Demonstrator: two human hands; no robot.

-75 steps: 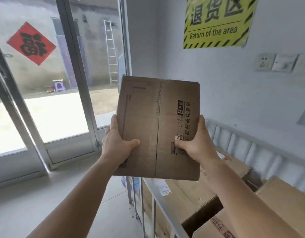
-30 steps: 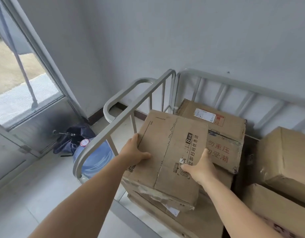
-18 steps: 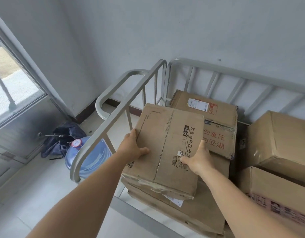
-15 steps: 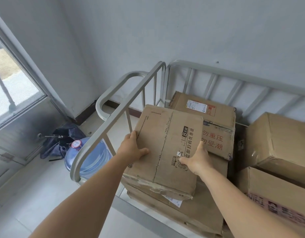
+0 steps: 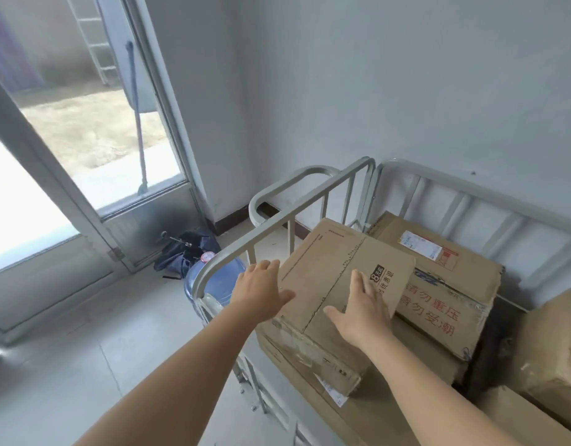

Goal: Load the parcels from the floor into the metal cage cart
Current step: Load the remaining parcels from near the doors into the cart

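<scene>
A flat brown cardboard parcel (image 5: 335,272) with black print lies on top of another box inside the grey metal cage cart (image 5: 287,214), at its left end. My left hand (image 5: 261,291) is at the parcel's left edge, fingers straight, thumb on its top. My right hand (image 5: 363,307) lies flat on the parcel's top, fingers spread. Behind it sits a box with red characters and a white label (image 5: 445,284). More brown boxes (image 5: 548,352) fill the cart's right side.
A blue water jug (image 5: 219,281) stands on the floor just outside the cart's left rail, beside a dark bag (image 5: 187,252). A glass door (image 5: 94,130) is at the left, and a white wall runs behind the cart. Grey floor lies at the lower left.
The parcel came down from chest height onto the stack in the cart. Both hands have loosened from gripping its edges to lying open on it.
</scene>
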